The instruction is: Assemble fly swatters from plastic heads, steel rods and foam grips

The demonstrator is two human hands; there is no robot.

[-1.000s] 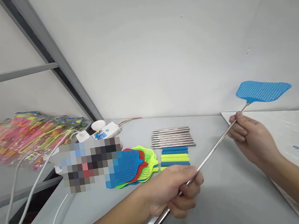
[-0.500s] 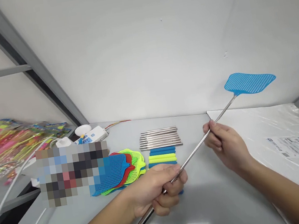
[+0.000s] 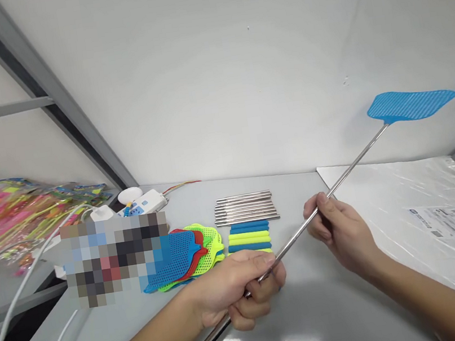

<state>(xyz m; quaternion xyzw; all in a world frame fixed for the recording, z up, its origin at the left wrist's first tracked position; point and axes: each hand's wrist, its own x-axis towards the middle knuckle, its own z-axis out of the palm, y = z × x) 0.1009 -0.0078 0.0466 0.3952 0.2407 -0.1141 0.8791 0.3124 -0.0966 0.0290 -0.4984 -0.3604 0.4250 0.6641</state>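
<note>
A fly swatter with a blue slotted head (image 3: 412,104) and a long metal telescopic rod (image 3: 356,160) slants up to the right above the table. My left hand (image 3: 245,287) is closed round the thicker lower part of the rod. Higher up, my right hand (image 3: 341,227) pinches the rod between thumb and fingers. Behind my left hand lie blue and yellow tubes (image 3: 249,237), partly hidden by it. A row of metal rods (image 3: 245,208) sits farther back. Blue, red and yellow-green swatter heads (image 3: 176,256) are stacked to the left.
A white power strip (image 3: 144,203) with cables stands at the back left, near a blurred-out patch. Bagged colourful items (image 3: 25,218) fill the far left, beside a grey metal frame (image 3: 40,90). White plastic packaging (image 3: 422,187) with a label covers the right side. A wall rises behind the table.
The rod has become longer: the blue head has moved up and right, away from my hands. My right hand has shifted slightly left and down along the rod; my left hand has barely moved.
</note>
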